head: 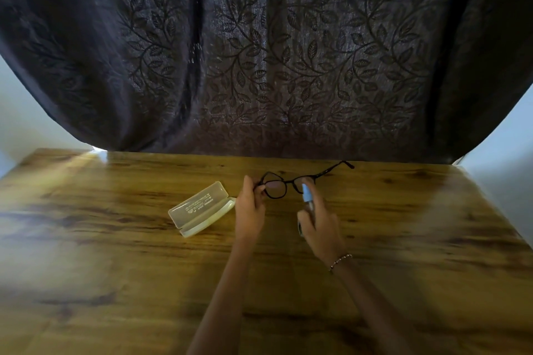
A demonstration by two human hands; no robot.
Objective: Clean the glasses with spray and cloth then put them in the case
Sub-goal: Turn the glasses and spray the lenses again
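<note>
Black-framed glasses [285,181] are held above the wooden table [115,253], their temples unfolded toward the curtain. My left hand [250,209] pinches the frame's left edge. My right hand [320,223] grips a small spray bottle [306,192] with a light blue top, its nozzle right at the right lens. A translucent cream glasses case [200,208] lies open on the table, just left of my left hand. No cloth is visible.
A dark curtain [274,52] with a leaf pattern hangs behind the table's far edge. Pale walls show at both sides. A beaded bracelet [340,262] is on my right wrist.
</note>
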